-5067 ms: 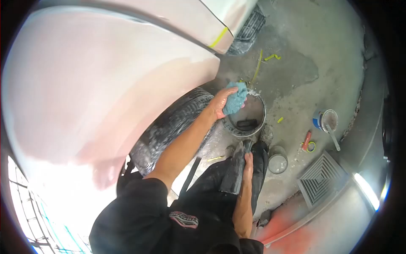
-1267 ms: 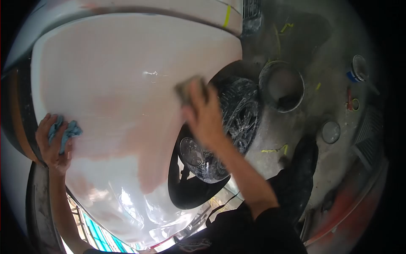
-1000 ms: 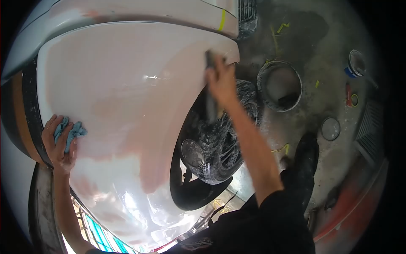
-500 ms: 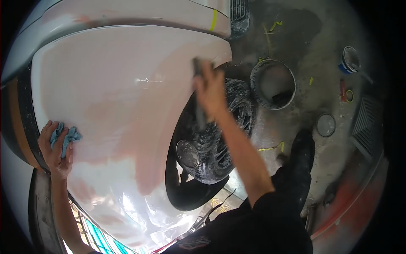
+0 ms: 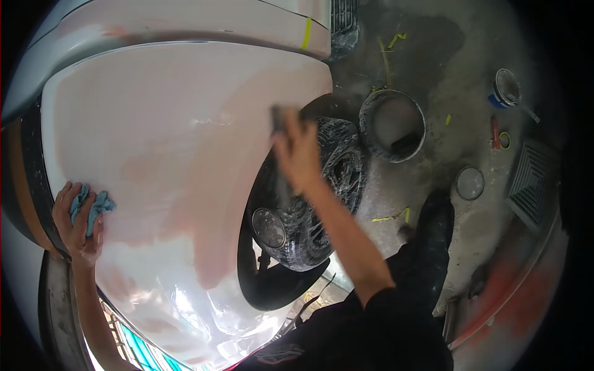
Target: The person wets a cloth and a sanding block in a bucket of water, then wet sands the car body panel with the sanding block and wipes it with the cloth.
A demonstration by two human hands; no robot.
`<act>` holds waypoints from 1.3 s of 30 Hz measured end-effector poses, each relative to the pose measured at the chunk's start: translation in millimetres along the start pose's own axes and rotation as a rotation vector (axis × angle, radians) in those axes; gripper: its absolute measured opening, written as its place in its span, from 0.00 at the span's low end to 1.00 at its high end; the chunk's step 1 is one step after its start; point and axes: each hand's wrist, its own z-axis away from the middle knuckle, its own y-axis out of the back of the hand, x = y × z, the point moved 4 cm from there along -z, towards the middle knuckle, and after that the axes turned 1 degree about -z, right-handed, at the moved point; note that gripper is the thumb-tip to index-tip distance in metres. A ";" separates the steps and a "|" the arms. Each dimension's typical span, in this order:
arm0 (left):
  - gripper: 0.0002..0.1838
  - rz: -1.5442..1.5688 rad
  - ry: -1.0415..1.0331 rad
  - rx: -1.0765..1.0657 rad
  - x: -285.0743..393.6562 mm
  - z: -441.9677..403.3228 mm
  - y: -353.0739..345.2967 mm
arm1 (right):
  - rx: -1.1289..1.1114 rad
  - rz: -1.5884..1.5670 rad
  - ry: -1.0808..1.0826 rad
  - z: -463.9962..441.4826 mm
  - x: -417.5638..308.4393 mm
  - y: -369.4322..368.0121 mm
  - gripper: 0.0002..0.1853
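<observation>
A white car fender (image 5: 173, 136) with pinkish, patchy areas fills the left and middle of the head view. My right hand (image 5: 301, 157) is closed on a long dark sanding block (image 5: 278, 116), blurred by motion, at the fender's edge by the wheel arch. Whether the block's face touches the panel I cannot tell. On the far left, my left hand (image 5: 79, 232) rests at the panel's border, its fingers curled around a crumpled blue cloth (image 5: 98, 209). Behind my right forearm is the wheel (image 5: 340, 176), its dark covering smeared white.
A round bucket (image 5: 361, 127) of cloudy water stands on the floor beside the wheel. A small lid (image 5: 269, 227) lies on the tyre, another round lid (image 5: 470, 183) near my foot. Farther right are a blue-white tub (image 5: 508, 86), a tape roll (image 5: 505, 141) and a floor grate (image 5: 531, 179).
My right hand has moved with the sanding block down the frame and slightly left along the arch edge. My left hand stays on the cloth. The whole view has shifted slightly.
</observation>
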 end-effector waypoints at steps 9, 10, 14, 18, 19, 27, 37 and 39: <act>0.18 0.011 -0.026 0.014 -4.1 -0.3 -2.2 | -0.049 -0.262 -0.396 -119.8 161.6 -1.2 0.36; 0.18 -0.001 -0.033 0.024 -2.8 -1.0 -4.0 | -0.043 -0.214 -0.339 -116.9 160.4 -5.5 0.36; 0.17 -0.027 -0.012 0.009 0.9 -3.7 -0.1 | -0.055 0.017 -0.135 -19.8 11.2 1.9 0.37; 0.16 -0.001 0.010 0.024 2.6 -4.1 1.0 | -0.172 -0.035 0.153 108.2 -106.0 -8.0 0.39; 0.15 0.017 0.007 0.038 1.7 -4.9 2.7 | -0.151 -0.021 0.176 104.2 -104.4 -6.4 0.39; 0.16 0.020 -0.019 0.050 1.4 -2.8 -0.7 | -0.018 0.002 -0.199 -64.1 54.8 3.1 0.35; 0.16 0.042 -0.028 0.021 -2.2 -0.6 -3.7 | -0.055 -0.096 -0.116 -9.1 -6.0 2.0 0.38; 0.15 0.013 -0.024 0.027 -1.6 -3.0 -1.1 | 0.055 -0.061 -0.210 -71.1 66.9 4.6 0.35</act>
